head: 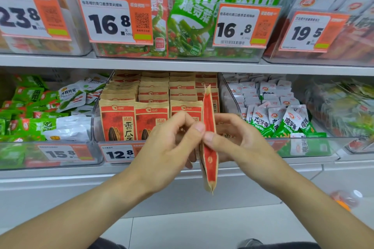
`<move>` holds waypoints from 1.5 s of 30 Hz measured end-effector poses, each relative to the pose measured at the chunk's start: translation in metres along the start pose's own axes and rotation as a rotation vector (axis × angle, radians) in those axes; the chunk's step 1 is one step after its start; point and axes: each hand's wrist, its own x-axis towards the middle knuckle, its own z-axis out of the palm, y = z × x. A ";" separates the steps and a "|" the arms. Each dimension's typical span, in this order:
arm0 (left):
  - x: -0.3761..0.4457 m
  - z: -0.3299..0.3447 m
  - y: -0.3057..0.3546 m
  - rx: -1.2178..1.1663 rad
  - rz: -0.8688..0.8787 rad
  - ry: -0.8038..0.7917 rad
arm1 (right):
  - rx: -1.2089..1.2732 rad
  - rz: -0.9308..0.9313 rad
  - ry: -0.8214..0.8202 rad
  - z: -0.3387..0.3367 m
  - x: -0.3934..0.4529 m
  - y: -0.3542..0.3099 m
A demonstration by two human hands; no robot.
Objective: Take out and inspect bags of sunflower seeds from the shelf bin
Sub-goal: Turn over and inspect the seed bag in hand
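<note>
A red and tan bag of sunflower seeds (209, 147) stands edge-on in front of the lower shelf, its red side gusset facing me. My left hand (170, 145) pinches it from the left with thumb and curled fingers. My right hand (236, 141) pinches the same bag from the right. Behind them the clear shelf bin (95, 119) holds several rows of matching sunflower seed bags (118, 121), upright, labels forward, with a 12.8 price tag (118, 153) on its front.
Neighbouring clear bins hold green and white snack packs at left (40, 121) and white-green packs at right (283, 115). The upper shelf (182, 64) carries bins of red and green bags with price tags. A light floor lies below.
</note>
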 end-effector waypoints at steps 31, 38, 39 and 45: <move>0.000 -0.009 -0.001 0.452 0.277 -0.103 | 0.196 -0.110 -0.190 -0.019 0.007 0.011; -0.001 -0.008 -0.002 0.220 0.005 -0.032 | -0.039 -0.117 -0.015 -0.010 0.004 0.006; -0.001 -0.007 -0.003 0.221 -0.005 -0.028 | -0.061 -0.120 0.006 -0.009 0.003 0.006; 0.003 -0.008 -0.008 0.120 -0.075 -0.042 | 0.007 -0.069 0.211 -0.010 0.007 0.001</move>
